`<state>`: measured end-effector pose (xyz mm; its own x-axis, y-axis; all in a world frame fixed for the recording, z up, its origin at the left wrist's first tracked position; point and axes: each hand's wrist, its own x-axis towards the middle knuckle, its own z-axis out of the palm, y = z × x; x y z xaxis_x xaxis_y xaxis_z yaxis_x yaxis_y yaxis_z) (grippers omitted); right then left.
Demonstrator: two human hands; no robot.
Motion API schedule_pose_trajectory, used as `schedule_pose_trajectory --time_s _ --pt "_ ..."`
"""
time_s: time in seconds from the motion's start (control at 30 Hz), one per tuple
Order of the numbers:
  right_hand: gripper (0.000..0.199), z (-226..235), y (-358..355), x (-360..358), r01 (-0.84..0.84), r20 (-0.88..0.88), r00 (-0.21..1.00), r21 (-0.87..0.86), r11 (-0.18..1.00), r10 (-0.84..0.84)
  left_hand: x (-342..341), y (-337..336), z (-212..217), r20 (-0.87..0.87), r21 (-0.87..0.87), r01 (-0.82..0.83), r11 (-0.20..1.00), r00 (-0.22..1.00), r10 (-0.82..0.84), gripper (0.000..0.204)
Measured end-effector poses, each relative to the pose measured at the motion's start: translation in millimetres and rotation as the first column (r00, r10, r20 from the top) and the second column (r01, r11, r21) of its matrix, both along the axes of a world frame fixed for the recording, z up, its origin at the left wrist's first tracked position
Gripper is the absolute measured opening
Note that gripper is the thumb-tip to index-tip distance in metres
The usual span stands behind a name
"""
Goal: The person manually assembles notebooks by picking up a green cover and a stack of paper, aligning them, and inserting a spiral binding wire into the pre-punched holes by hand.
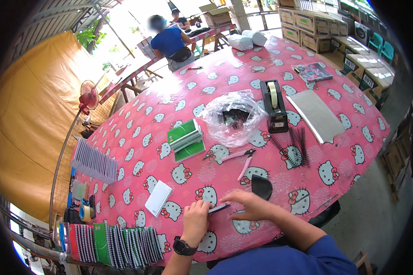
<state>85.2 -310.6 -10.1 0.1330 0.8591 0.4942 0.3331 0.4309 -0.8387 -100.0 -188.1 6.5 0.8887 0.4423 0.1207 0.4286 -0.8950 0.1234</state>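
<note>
My left hand (196, 221), a black watch on its wrist, rests fingers-down on the pink cartoon-cat tablecloth (243, 73) and pinches the near end of a small dark flat strip (219, 208). Beside it my right hand (248, 205) lies flat, pressing on the same strip. A black curved piece (261, 187) sits just beyond my right hand. Pink-handled pliers (239, 158) lie farther up the table.
Green notebooks (186, 140), a small white notebook (158, 198), a clear plastic bag of black parts (234, 118), a black tape dispenser (274, 106), black spiral combs (296, 145) and a grey sheet (316, 114) lie around. Rows of notebooks (110, 245) line the near-left edge. People stand at the far table; cardboard boxes stack at right.
</note>
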Motion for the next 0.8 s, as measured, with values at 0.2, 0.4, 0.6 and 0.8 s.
schedule_pose_trajectory --time_s 0.2,0.4,0.6,0.8 --pt "0.018 -28.5 11.4 -16.4 0.107 0.050 0.994 -0.150 0.983 -0.100 -24.8 7.4 0.8 0.542 -0.314 -0.262 0.912 0.740 0.399 0.060" --pt "0.015 -31.2 27.0 -53.8 0.088 -0.432 0.886 -0.206 0.975 -0.171 -16.2 -16.1 -52.1 0.513 -0.858 0.270 0.436 0.473 0.717 0.061" --pt "0.014 -32.6 30.1 -53.3 0.227 -0.426 0.847 -0.247 0.942 -0.316 6.0 -46.2 -20.3 0.746 0.060 -0.358 0.932 0.636 0.197 0.057" --pt "0.012 6.5 15.6 9.3 0.459 -0.044 0.877 -0.218 0.861 -0.479 19.8 -35.5 -27.9 0.627 -0.024 -0.018 1.000 0.778 0.029 0.029"
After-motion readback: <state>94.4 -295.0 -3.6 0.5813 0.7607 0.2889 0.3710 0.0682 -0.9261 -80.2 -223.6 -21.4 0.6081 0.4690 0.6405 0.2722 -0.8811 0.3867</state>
